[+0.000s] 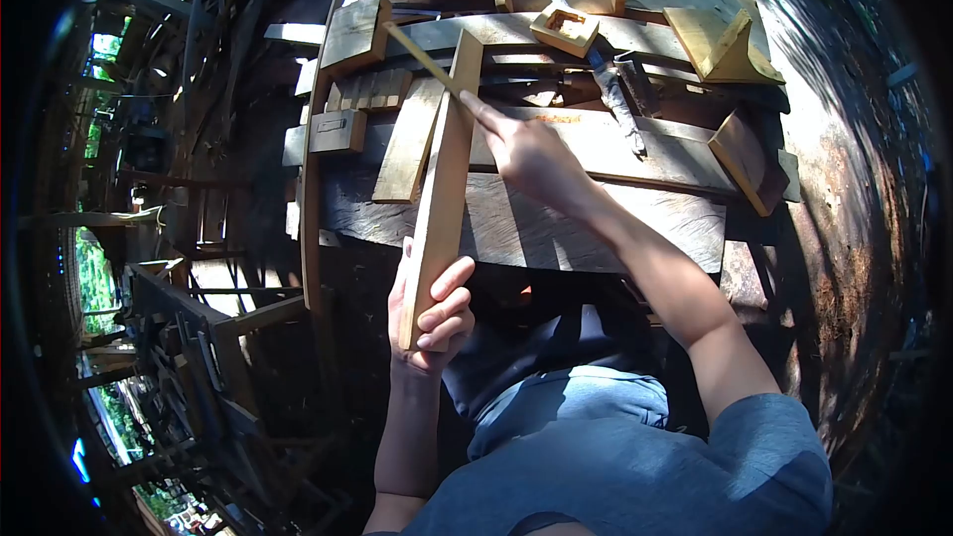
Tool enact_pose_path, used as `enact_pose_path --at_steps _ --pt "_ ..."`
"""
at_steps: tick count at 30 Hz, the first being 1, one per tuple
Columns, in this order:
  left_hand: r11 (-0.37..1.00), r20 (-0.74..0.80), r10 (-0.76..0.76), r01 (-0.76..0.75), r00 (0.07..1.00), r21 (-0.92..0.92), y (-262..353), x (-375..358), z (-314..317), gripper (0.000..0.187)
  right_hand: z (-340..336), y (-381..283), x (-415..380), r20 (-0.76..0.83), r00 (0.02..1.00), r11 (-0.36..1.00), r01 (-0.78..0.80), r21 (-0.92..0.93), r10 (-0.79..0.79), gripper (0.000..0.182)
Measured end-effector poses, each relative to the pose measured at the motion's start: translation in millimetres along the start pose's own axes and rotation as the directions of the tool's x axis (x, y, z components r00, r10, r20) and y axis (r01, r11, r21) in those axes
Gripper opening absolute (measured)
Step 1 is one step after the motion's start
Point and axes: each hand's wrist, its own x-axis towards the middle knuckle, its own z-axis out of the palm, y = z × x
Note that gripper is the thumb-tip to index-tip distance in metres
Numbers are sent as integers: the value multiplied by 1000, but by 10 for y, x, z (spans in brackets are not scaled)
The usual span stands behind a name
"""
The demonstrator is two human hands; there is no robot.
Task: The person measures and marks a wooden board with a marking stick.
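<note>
While sunlight falls across the work, two bare hands share one long piece of wood.

Left hand: the left hand (432, 313) is closed around the near end of a long wooden slat (444, 179); fingers wrap over its front face and the thumb lies behind, so this grip is firmly shut on the wood.

Slat: it rises from the left grip, tilted a little to the right, and its far end reaches over the tabletop (596, 228), ending just below a thick plank at the far side.

Right hand: the right hand (526, 154) is pinched on a thin stick (422, 58); the index finger points along it towards the slat, and the other fingers are curled in. This grip is closed on the stick's near end.

Stick: from the right grip it runs up and to the left, crossing the slat's upper part; I cannot tell whether it touches the slat.

Left of the slat: a short board (409, 139) lies flat on the tabletop, just beside the slat, and a small block (338, 131) sits further left.

Beyond the right grip: a small wooden frame (564, 28) rests on the planks, and a dark metal tool (617, 97) lies just to the right of the hand.

Far right of the grip: two wooden wedges (723, 45) sit near the tabletop's edge.
</note>
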Motion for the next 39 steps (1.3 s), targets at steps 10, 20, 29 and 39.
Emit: enact_pose_path --at_steps 10,20,29,39 --pt "624 -113 198 -36 974 781 218 -371 84 55 142 67 449 -5 1000 965 -2 -262 0 48" --pt "320 -155 325 46 933 946 75 -233 190 69 14 -39 -243 46 985 960 171 -220 -165 57" --pt "110 -118 393 81 912 991 60 -196 104 84 39 -171 -614 137 976 924 206 -324 -169 56" --pt "125 -48 515 -20 856 992 103 -259 155 76 -7 22 363 27 999 946 43 -320 -37 50"
